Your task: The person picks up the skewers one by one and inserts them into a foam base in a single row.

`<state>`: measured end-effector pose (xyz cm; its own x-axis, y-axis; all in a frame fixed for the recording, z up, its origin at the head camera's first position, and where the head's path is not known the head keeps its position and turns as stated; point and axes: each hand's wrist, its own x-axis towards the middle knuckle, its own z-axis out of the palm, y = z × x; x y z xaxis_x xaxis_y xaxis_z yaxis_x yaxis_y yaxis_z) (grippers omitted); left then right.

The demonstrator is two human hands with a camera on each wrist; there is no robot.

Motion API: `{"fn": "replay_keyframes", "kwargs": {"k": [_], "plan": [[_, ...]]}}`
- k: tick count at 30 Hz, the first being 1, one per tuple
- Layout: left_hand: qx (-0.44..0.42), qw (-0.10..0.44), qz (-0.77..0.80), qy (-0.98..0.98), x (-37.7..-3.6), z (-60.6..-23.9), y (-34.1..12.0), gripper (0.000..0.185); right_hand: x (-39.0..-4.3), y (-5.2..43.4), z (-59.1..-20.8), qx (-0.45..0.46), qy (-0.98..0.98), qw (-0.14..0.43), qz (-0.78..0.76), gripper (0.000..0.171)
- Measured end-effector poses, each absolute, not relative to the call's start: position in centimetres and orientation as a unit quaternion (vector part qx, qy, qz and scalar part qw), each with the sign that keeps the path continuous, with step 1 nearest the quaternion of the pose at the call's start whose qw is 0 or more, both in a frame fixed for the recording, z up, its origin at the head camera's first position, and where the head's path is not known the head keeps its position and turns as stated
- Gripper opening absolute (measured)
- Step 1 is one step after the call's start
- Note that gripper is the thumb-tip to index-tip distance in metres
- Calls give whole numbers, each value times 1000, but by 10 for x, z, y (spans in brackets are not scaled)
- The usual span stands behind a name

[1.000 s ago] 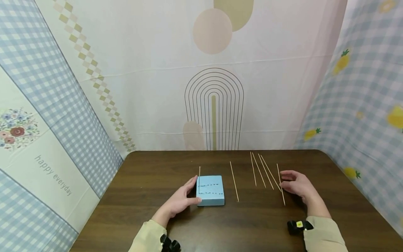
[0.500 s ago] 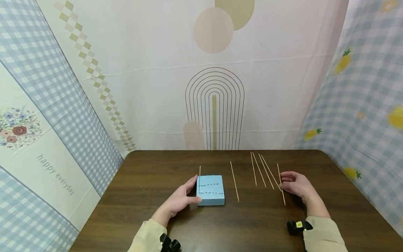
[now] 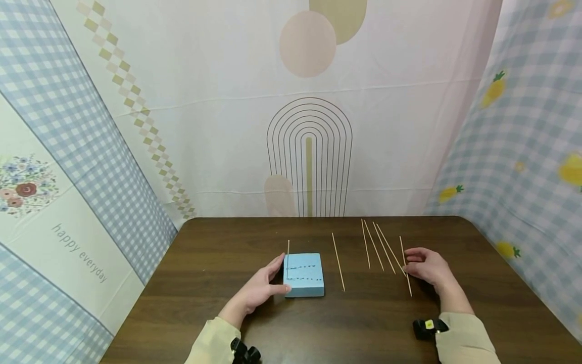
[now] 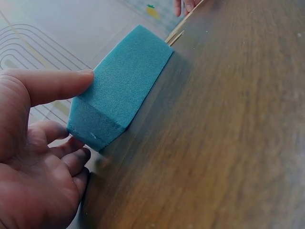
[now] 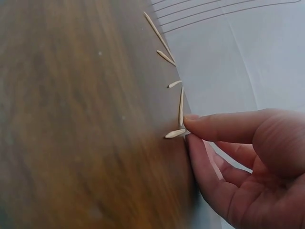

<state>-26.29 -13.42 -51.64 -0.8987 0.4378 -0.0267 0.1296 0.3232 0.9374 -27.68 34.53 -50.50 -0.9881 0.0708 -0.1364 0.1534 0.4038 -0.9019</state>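
A blue foam block (image 3: 304, 274) sits mid-worktop (image 3: 204, 283), one thin skewer (image 3: 288, 255) standing at its far left corner, its base hard to make out. Your left hand (image 3: 261, 288) braces the block's left side, thumb and fingers extended against it. Your right hand (image 3: 429, 268) pinches the rightmost skewer (image 3: 406, 273); four more skewers (image 3: 375, 246) lie between, partly hidden in the wrist views.

The blue foam block (image 3: 304, 274) is steadied on the worktop (image 3: 204, 283) by the left hand (image 3: 260, 289), while the nearest skewer (image 3: 405, 265) is touched by the right hand (image 3: 429, 267).
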Motion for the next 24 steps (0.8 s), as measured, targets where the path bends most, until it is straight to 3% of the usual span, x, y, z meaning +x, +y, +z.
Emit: {"fn": "replay_keyframes", "kwargs": {"k": [24], "plan": [[185, 138, 550, 803, -262, -517, -135, 94, -276, 336, -498, 115, 853, 17, -508, 63]]}}
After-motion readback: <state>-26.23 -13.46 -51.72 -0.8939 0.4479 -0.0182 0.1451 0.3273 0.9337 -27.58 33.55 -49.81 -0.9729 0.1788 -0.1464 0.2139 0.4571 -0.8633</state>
